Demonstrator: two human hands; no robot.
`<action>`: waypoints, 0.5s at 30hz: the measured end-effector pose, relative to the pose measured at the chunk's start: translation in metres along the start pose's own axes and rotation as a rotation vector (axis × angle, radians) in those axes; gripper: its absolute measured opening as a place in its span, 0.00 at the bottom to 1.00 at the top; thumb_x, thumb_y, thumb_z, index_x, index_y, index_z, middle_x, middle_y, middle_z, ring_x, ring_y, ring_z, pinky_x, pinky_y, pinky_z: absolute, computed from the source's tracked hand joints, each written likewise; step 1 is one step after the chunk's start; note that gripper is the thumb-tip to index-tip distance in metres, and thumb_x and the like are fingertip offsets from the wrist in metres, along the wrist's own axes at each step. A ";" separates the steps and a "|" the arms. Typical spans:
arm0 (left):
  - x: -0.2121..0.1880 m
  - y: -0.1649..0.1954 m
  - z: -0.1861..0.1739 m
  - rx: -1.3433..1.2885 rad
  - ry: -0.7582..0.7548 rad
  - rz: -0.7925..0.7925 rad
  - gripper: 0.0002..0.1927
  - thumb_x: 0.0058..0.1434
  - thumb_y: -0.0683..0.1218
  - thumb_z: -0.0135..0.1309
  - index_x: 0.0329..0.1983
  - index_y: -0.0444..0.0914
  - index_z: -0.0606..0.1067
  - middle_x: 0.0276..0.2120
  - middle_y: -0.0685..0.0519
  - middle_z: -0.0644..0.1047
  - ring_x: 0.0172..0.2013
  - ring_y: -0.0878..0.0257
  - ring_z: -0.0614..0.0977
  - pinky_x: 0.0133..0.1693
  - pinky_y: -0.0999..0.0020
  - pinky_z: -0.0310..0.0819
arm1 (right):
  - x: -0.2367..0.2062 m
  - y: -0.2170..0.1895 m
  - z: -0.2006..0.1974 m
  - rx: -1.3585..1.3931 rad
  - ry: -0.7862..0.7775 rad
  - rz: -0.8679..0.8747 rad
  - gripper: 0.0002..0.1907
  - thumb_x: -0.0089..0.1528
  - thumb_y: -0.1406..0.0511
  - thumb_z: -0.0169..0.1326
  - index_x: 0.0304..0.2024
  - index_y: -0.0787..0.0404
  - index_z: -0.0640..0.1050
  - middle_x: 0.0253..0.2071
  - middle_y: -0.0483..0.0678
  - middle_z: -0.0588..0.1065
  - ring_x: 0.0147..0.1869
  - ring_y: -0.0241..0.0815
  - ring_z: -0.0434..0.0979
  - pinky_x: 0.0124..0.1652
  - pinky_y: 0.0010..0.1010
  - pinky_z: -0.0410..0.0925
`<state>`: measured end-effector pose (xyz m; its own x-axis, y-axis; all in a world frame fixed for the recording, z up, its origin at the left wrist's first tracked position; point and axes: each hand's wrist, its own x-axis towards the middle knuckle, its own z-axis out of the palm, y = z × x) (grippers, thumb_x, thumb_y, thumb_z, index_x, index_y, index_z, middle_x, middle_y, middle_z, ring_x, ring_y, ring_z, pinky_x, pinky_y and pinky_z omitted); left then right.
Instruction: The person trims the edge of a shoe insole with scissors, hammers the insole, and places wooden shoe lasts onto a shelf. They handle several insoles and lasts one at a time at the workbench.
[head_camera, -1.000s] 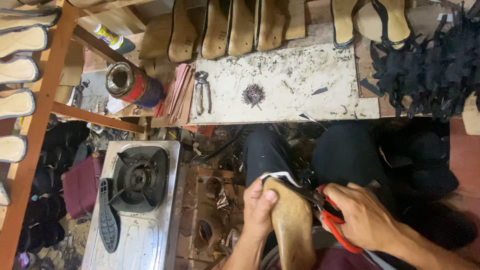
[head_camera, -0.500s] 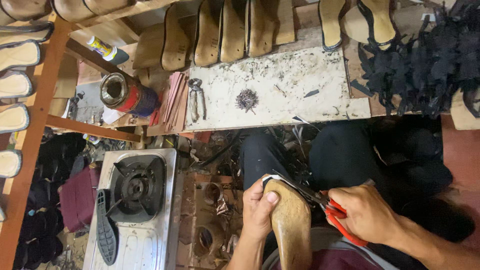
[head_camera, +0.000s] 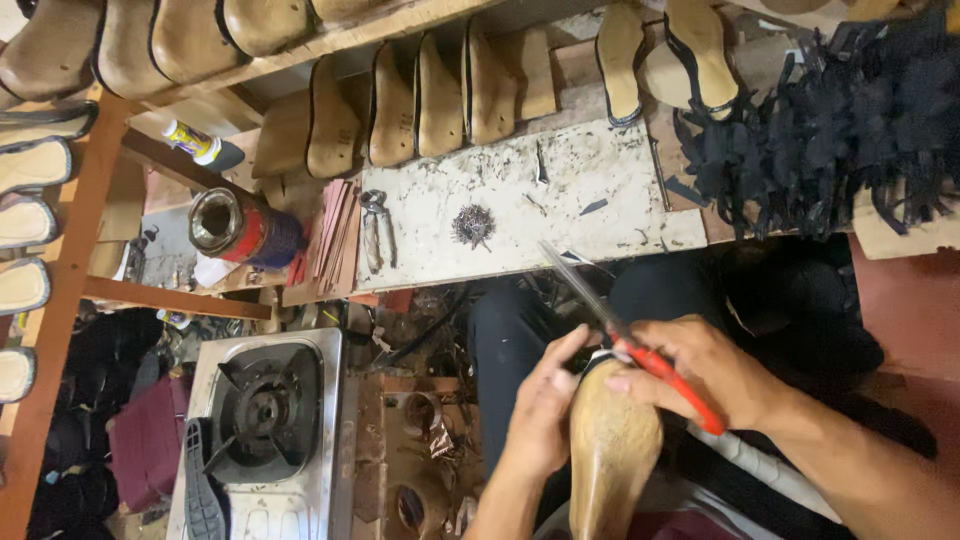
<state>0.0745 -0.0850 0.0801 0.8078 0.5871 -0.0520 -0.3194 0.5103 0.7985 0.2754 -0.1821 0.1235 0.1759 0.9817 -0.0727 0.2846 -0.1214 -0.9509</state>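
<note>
A tan wooden shoe last (head_camera: 612, 450) rests on my lap, toe pointing away from me, with a dark strip wrapped at its tip. My left hand (head_camera: 545, 405) grips its left side, thumb stretched toward the toe. My right hand (head_camera: 700, 372) holds red-handled pliers (head_camera: 625, 335), whose long metal jaws point up and to the left, lifted off the last's toe.
A white stained work board (head_camera: 520, 205) holds a pile of small nails (head_camera: 473, 224) and metal pincers (head_camera: 375, 230). Wooden lasts (head_camera: 430, 100) line the shelves. A red tin (head_camera: 235, 228), a gas burner (head_camera: 262, 410) with a black sole (head_camera: 200, 490), and black straps (head_camera: 850, 110) surround me.
My right hand has raised the pliers off the last's toe, and their jaws now point up-left. The camera has tilted down and moved closer.
</note>
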 end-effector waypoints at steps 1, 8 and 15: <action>0.003 0.001 -0.003 -0.264 0.024 -0.096 0.31 0.66 0.54 0.50 0.68 0.33 0.66 0.63 0.46 0.70 0.54 0.54 0.77 0.58 0.56 0.71 | -0.001 0.005 -0.002 -0.011 0.047 0.015 0.12 0.57 0.62 0.64 0.38 0.64 0.81 0.25 0.45 0.78 0.30 0.31 0.74 0.31 0.27 0.70; -0.012 -0.020 -0.012 -0.019 -0.111 0.152 0.32 0.64 0.51 0.62 0.66 0.30 0.69 0.62 0.47 0.73 0.60 0.57 0.75 0.65 0.57 0.68 | -0.008 0.043 0.036 0.778 0.576 -0.021 0.14 0.60 0.65 0.58 0.45 0.66 0.75 0.38 0.40 0.76 0.41 0.31 0.75 0.42 0.23 0.70; -0.011 -0.039 -0.012 -0.239 0.312 0.251 0.24 0.60 0.40 0.65 0.56 0.29 0.70 0.47 0.43 0.78 0.46 0.53 0.80 0.50 0.56 0.76 | -0.020 0.054 0.070 0.321 0.119 0.235 0.14 0.60 0.61 0.58 0.40 0.66 0.80 0.25 0.47 0.79 0.26 0.38 0.77 0.29 0.31 0.71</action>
<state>0.0725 -0.1043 0.0422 0.5148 0.8534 -0.0822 -0.6206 0.4371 0.6510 0.2212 -0.1980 0.0520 0.3140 0.9068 -0.2814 -0.0810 -0.2697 -0.9595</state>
